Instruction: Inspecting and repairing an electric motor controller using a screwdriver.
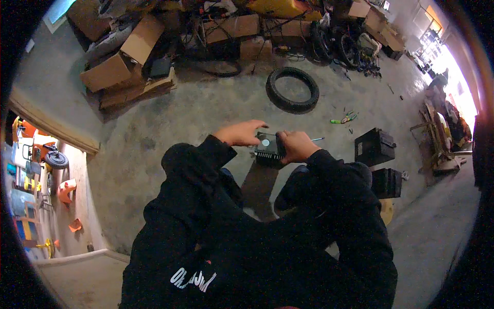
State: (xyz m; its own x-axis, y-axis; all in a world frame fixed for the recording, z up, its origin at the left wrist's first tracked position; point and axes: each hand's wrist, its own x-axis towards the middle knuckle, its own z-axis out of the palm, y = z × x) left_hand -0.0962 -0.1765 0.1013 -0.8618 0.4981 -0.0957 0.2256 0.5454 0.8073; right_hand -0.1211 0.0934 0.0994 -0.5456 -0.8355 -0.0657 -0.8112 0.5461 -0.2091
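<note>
Between my hands, above the floor and in front of my knees, is a dark finned metal box (268,144) with a round pale spot on its top face. My right hand (299,147) is closed around the box's right side. A thin rod with a pale tip (318,139) shows just beyond that hand; whether the hand holds it I cannot tell. On the left side, my left hand (239,134) has its fingers stretched apart, with the thumb at the box's edge and the index finger reaching over its far side.
A black tire (292,90) lies on the concrete floor ahead. Green-handled pliers (345,118) are right of it. Two black batteries (374,147) stand at my right. Cardboard boxes (106,73) and piled parts line the far side. Left, a doorway shows orange items (67,190).
</note>
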